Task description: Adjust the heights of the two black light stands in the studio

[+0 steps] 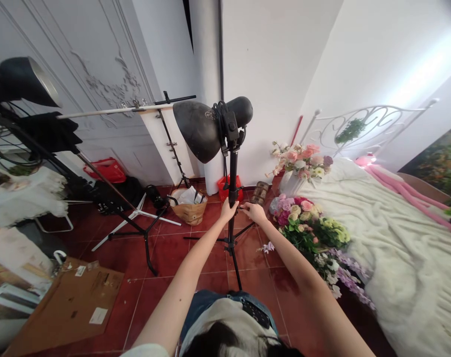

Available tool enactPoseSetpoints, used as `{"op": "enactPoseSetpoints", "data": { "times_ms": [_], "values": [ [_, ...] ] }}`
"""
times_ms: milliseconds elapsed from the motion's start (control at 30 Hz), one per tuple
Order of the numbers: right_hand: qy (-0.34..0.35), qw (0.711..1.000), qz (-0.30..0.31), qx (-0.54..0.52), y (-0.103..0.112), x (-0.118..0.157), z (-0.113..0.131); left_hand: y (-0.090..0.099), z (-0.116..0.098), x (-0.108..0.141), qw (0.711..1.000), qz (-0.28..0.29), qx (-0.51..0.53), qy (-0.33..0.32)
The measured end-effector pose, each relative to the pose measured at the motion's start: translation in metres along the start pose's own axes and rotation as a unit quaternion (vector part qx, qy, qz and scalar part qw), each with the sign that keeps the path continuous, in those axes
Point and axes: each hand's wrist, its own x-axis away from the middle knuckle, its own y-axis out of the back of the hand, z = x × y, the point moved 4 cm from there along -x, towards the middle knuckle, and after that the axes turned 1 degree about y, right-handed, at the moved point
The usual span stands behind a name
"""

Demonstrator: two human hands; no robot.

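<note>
The light stand (pixel 233 171) is upright on the red tiled floor (pixel 173 260), directly in front of the person, with its tripod legs spread. A black studio lamp (pixel 199 130) is mounted at the top; its reflector faces left.

Left hand (pixel 229 210): wrapped around the black column, below the lamp. Right hand (pixel 254 212): narrow, thumb and fingertips closed on a small black knob (pixel 242 208) at the right side of the column.

Floor surface: square red tiles with pale joints. A woven basket (pixel 190 212) containing white material sits behind the stand, to its left. A red bag (pixel 224 187) lies behind the column, near the base of the white wall (pixel 270 64). A flattened cardboard box (pixel 75 302) occupies the lower left.

Room, left side: a white panelled surface (pixel 99 49) with raised floral relief; a second lamp (pixel 30 82) stands in front of it.

Room, right side: a bed with a rumpled cream blanket (pixel 407 248) and a white scrolled metal headboard (pixel 320 119). Beside the bed, a white vase (pixel 292 184) carries pink and white flowers (pixel 302 161); further artificial-looking bouquets (pixel 302 213) are grouped below.
</note>
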Motion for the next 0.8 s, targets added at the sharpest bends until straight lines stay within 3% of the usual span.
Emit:
{"op": "enactPoseSetpoints", "data": {
  "times_ms": [200,433,667,800],
  "values": [
    [0.018,0.995,0.020,-0.096,-0.002,-0.001,-0.006,0.005,-0.007,-0.011,1.000,0.022,0.017,-0.012],
    [0.033,0.996,0.023,-0.084,-0.013,0.000,0.002,0.000,0.001,-0.010,0.999,0.024,0.038,-0.008],
    [-0.011,0.995,0.018,-0.102,-0.028,-0.005,0.004,-0.001,0.000,-0.009,0.998,0.022,0.054,-0.014],
    [-0.105,0.971,0.050,-0.207,-0.036,-0.010,0.003,0.000,-0.002,-0.008,0.999,0.011,0.035,-0.016]
  ]
}}
